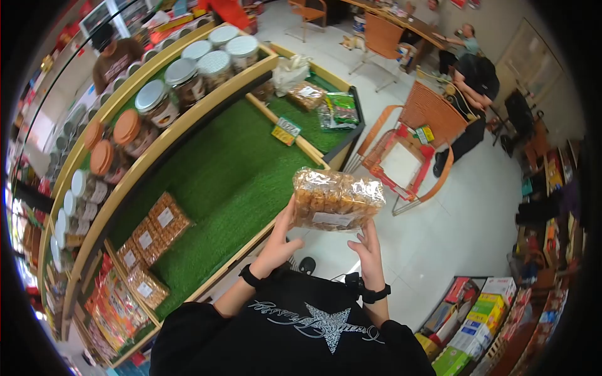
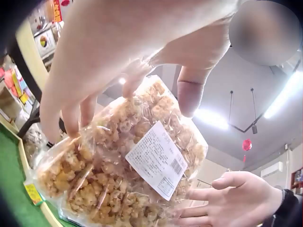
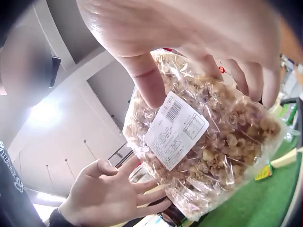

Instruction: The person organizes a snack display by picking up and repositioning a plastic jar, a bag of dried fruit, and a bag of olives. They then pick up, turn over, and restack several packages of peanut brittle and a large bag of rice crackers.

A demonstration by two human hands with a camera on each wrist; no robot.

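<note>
Between both hands is a clear plastic pack of golden-brown clustered snack pieces (image 1: 338,197), in front of the body in the head view. A white printed label with a barcode (image 2: 158,161) faces the wearer. My left hand (image 1: 282,241) supports its left side, straight fingers against the wrapper and the thumb held away. On the opposite side my right hand (image 1: 369,250) does the same, its fingers (image 2: 201,208) extended along the pack's edge. In the right wrist view the left hand (image 3: 111,191) shows spread fingers, their tips partly hidden by the pack.
A display counter lined with green turf (image 1: 219,163) stands at left, holding similar labelled packs (image 1: 153,232) and a price card (image 1: 286,130). Lidded jars (image 1: 157,103) line its upper shelf. To the right are a wicker chair (image 1: 433,113), a seated person (image 1: 476,81) and stacked boxes (image 1: 473,332).
</note>
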